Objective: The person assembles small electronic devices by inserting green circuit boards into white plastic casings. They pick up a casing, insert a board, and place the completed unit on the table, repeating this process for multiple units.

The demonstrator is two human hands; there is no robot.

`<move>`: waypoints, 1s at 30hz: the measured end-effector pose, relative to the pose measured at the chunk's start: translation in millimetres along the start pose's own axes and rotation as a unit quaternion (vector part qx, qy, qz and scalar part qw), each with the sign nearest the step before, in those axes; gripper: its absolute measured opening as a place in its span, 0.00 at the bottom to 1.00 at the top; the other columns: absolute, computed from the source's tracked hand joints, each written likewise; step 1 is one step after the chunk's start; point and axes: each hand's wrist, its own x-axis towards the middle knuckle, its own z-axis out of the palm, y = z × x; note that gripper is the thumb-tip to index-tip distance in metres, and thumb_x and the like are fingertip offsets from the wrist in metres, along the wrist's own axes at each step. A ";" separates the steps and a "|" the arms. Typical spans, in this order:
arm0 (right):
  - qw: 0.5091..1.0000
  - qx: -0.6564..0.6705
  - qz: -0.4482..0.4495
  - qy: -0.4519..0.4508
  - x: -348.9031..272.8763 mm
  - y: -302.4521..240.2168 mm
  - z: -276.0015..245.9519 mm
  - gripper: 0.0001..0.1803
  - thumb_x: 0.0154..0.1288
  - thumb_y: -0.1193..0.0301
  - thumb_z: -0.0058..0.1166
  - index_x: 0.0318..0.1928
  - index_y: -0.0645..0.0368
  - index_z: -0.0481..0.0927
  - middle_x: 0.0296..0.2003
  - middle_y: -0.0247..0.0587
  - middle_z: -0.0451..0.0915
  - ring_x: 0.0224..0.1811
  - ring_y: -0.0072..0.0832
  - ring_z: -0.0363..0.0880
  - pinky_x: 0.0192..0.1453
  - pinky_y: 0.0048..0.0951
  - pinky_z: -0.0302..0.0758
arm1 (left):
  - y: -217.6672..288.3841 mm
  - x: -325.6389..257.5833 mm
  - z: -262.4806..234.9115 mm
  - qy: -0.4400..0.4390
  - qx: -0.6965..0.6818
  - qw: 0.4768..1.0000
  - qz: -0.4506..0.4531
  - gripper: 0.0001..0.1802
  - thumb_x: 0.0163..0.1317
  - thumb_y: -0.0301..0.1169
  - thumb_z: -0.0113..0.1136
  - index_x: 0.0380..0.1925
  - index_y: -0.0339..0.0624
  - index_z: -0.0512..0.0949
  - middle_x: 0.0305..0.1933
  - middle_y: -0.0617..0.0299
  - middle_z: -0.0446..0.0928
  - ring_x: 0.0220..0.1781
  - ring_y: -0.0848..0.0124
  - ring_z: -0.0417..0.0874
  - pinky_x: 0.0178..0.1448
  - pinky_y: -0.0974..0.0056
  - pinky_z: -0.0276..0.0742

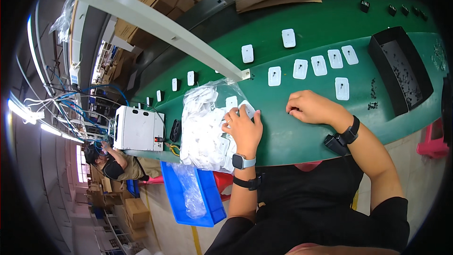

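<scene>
My left hand (243, 125) lies with fingers spread over the right side of a clear plastic bag (203, 127) full of white plastic pieces. Its fingertips touch or hover at a white rectangular plate (247, 107) by the bag's mouth; which of the two I cannot tell. My right hand (311, 107) rests over the green bench to the right, fingers curled together, and anything inside them is hidden. Beyond it several white plates lie in a loose row, such as one plate (300, 69), each with a small black part on top. A single plate (342, 89) lies nearer.
A black open tray (401, 71) with small black parts stands at right, loose black parts (373, 94) beside it. White-topped black units (247, 54) sit on the far green belt. A white machine (139, 128), blue bin (193, 193) and slanting white post (155, 23) are at left. Another person (122, 163) works there.
</scene>
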 end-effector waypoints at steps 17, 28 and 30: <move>0.999 -0.029 -0.010 0.008 -2.1 10.0 -2.2 0.06 0.51 0.77 0.57 0.31 0.62 0.82 0.32 0.45 0.82 0.37 0.44 0.82 0.42 0.41 0.79 | 42.3 61.7 -24.5 -0.038 -0.664 0.742 -0.085 0.22 0.60 0.16 0.66 0.52 0.37 0.71 0.44 0.57 0.82 0.42 0.71 0.83 0.42 0.66 0.80; 0.996 -0.069 -0.047 0.009 -1.8 21.5 9.0 0.07 0.55 0.75 0.58 0.36 0.58 0.84 0.37 0.42 0.81 0.46 0.43 0.79 0.51 0.41 0.79 | 91.7 91.4 46.2 -0.002 -0.672 0.740 -0.014 0.19 0.64 0.18 0.63 0.55 0.35 0.72 0.47 0.58 0.80 0.43 0.74 0.82 0.38 0.71 0.81; 0.996 -0.076 -0.048 0.002 3.4 15.0 14.0 0.07 0.56 0.75 0.58 0.36 0.60 0.84 0.37 0.42 0.81 0.46 0.42 0.79 0.49 0.40 0.80 | 82.3 89.4 40.4 0.010 -0.681 0.732 -0.031 0.18 0.64 0.19 0.63 0.54 0.34 0.72 0.47 0.58 0.80 0.40 0.76 0.80 0.36 0.73 0.77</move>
